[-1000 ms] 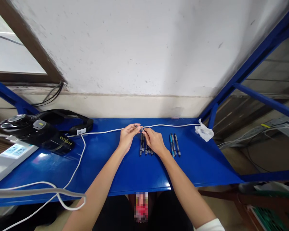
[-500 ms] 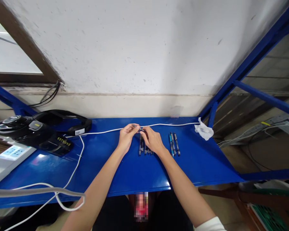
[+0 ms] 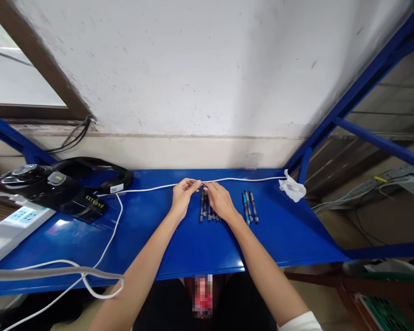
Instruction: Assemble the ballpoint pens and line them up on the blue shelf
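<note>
the left hand (image 3: 181, 197) is nearly closed, thumb and fingertips pinching a slim dark pen (image 3: 203, 185) held just beyond the near-center row of dark pens (image 3: 202, 210). the right hand (image 3: 221, 201) is curled narrow over that row, its fingertips pinching the other end of the slim pen. fingers cover most of the held pen, so whether it is whole or in separate parts is hard to tell. the right hand also hides part of the row, leaving its count unclear. to the right of the row, well apart from it, lie three pens (image 3: 251, 207), one with a teal barrel. beyond the row runs a white cable (image 3: 241, 179), cut from view behind the hands.
</note>
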`<state>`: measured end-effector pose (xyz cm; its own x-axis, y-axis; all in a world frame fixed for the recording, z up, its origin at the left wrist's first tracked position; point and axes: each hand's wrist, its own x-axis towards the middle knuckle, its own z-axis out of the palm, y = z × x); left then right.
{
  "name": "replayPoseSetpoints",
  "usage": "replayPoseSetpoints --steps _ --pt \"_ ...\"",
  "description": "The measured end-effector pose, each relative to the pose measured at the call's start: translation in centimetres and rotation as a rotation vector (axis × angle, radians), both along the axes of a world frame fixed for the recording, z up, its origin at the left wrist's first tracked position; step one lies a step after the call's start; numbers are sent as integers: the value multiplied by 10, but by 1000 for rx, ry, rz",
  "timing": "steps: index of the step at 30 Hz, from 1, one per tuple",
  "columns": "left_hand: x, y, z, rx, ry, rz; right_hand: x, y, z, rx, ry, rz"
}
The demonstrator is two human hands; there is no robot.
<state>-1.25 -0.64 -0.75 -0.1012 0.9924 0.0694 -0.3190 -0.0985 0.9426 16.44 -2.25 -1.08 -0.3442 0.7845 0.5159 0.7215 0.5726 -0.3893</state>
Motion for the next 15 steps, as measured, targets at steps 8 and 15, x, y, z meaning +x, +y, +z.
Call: replayPoseSetpoints --steps 8,15 --pt "1 0 -2 15 49 0 2 0 -3 -75 29 -18" --pt "1 0 1 16 72 26 1 1 -1 -29 4 -14"
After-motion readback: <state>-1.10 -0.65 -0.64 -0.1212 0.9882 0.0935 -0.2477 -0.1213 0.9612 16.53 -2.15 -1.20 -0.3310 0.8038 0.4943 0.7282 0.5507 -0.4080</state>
